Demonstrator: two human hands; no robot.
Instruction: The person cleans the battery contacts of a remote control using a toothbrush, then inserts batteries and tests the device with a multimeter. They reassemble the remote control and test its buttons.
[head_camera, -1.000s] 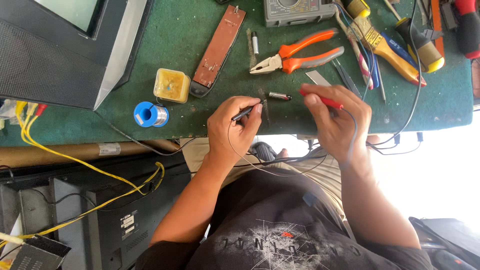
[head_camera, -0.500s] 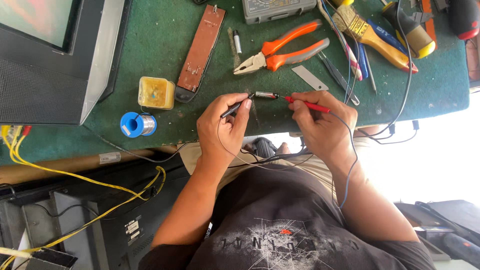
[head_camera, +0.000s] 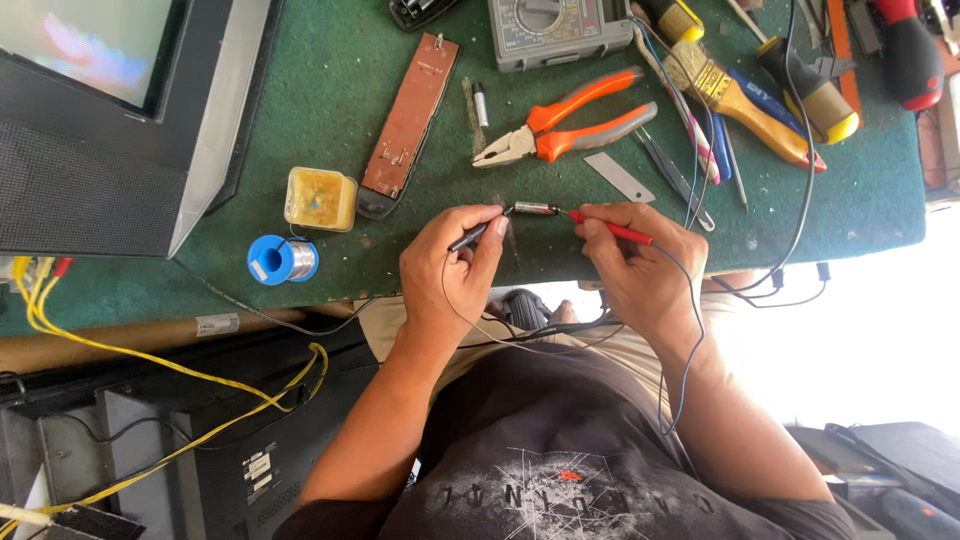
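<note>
Two hands press meter probes to the ends of a small cylindrical component on a green surface.

The left hand (head_camera: 455, 265) pinches a black probe (head_camera: 478, 232) between thumb and fingers, its tip touching the left end of the small cylindrical component (head_camera: 537, 209). The right hand (head_camera: 640, 265) grips a red probe (head_camera: 612, 229) the same way, tip against the component's right end. The component lies on the green surface (head_camera: 330, 90), between the two hands. Just beyond it lie orange-handled pliers (head_camera: 565, 125), with a grey multimeter (head_camera: 560, 30) farther off. To the left sit a brown circuit board (head_camera: 408, 125), a yellow tin (head_camera: 320, 198) and a blue solder spool (head_camera: 282, 260).
</note>
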